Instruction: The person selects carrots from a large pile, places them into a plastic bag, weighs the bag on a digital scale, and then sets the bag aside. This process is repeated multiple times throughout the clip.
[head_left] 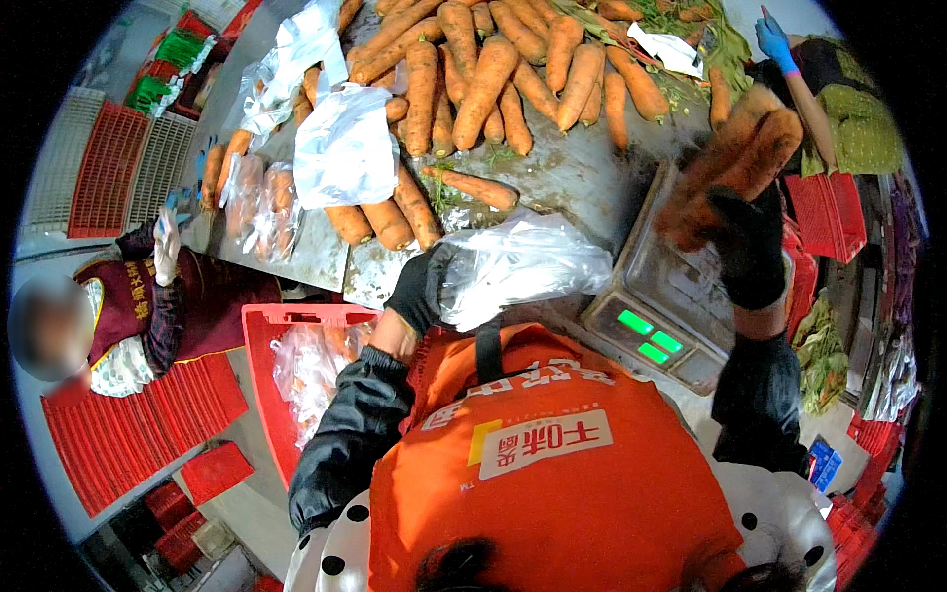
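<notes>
My left hand [416, 290], in a black glove, grips a clear plastic bag [525, 263] that lies in front of my apron. I cannot tell whether anything is inside the bag. On the right, my black-gloved right hand [751, 255] holds carrots [740, 159], blurred by motion, above a digital scale [666, 296] with lit green digits. Beyond the left hand, several carrots [388, 224] stick out from under a stack of white plastic bags [344, 148]. A single loose carrot [477, 186] rests on the metal table near the clear bag.
A large carrot pile [473, 81] covers the table's far side. Bagged carrots [263, 203] lie at its left edge. A red crate [270, 385] with bagged goods stands at my left, near a co-worker [200, 296]. Another person's blue-gloved hand [773, 41] shows at upper right.
</notes>
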The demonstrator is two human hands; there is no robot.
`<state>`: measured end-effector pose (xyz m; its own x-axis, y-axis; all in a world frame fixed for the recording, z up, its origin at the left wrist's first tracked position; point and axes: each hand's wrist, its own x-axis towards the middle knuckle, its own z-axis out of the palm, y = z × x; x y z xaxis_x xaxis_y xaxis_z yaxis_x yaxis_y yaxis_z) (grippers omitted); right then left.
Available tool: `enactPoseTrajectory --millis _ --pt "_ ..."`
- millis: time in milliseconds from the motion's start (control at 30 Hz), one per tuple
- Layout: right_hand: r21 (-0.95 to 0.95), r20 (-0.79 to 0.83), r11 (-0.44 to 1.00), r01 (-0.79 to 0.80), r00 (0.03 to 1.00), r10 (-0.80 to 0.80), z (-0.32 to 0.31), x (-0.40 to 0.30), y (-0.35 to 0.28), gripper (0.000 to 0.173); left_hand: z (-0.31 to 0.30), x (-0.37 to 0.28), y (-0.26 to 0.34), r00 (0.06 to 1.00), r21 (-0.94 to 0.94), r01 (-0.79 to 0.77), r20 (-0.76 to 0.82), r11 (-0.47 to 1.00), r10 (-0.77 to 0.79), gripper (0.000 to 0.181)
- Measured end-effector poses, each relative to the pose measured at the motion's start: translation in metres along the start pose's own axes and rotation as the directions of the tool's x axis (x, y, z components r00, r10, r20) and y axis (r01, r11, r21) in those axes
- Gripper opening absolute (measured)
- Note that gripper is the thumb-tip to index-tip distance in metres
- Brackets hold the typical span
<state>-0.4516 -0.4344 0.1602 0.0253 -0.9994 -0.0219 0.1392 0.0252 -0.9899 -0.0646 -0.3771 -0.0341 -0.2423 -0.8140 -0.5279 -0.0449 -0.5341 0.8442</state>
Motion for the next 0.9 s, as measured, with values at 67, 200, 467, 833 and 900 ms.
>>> enactPoseTrajectory --millis 67,200,467,833,900 --pt "-0.636 0.122 0.708 0.307 0.946 -0.3 0.06 -0.002 0.022 0.039 0.012 -0.006 0.022 0.988 -0.288 0.148 0.007 0.946 -0.153 0.027" --pt "-0.59 0.527 0.602 0.538 0.822 -0.217 0.141 -0.015 0.091 0.037 0.019 0.001 0.044 0.992 -0.159 0.054 0.12 0.986 -0.035 0.03" --pt "-0.374 0.812 0.737 0.564 0.583 -0.034 0.178 -0.013 0.148 0.035 -0.012 -0.023 0.044 0.935 -0.062 -0.244 0.251 0.968 0.251 0.035" --pt "-0.543 0.737 0.489 0.683 0.667 -0.112 0.153 -0.009 0.187 0.029 -0.004 -0.03 0.021 0.919 0.234 -0.081 -0.359 0.969 0.164 0.022" --pt "-0.577 0.735 0.449 0.682 0.674 -0.079 0.132 -0.014 0.183 0.036 -0.003 -0.042 0.04 0.916 0.139 -0.024 -0.394 0.99 0.077 0.02"
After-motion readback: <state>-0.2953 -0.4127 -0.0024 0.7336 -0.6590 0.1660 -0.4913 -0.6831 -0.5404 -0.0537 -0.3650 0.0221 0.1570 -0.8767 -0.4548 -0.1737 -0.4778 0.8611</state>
